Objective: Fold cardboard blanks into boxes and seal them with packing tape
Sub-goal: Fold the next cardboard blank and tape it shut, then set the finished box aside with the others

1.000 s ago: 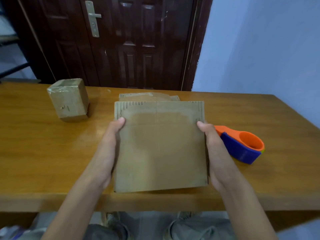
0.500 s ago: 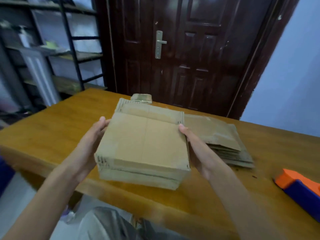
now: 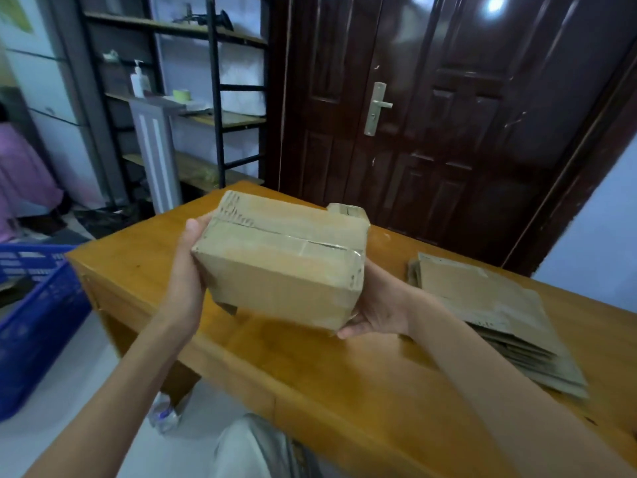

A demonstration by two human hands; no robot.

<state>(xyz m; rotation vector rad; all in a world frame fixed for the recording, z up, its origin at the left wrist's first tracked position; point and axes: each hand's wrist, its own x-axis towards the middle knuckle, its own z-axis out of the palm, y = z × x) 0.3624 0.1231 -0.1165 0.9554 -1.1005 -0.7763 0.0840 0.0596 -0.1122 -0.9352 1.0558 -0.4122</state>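
I hold a closed cardboard box [image 3: 282, 267], with clear tape along its top seam, in the air above the left part of the wooden table [image 3: 344, 367]. My left hand [image 3: 186, 274] grips its left end, thumb at the top corner. At the right lower corner, my right hand [image 3: 375, 305] cups the box with fingers curled beneath it. A stack of flat cardboard blanks [image 3: 489, 319] lies on the table to the right. Just behind the held box, the top of a second small taped box [image 3: 348, 210] shows.
A blue plastic crate [image 3: 34, 326] stands on the floor left of the table. A dark wooden door [image 3: 431, 125] is behind the table and a metal shelf rack [image 3: 213, 98] at the back left. A plastic bottle [image 3: 163, 412] lies on the floor by the table leg.
The box has come up off the table and turned with its taped seam facing me. My view has swung left, so the orange and blue tape dispenser is out of sight and the crate appears.
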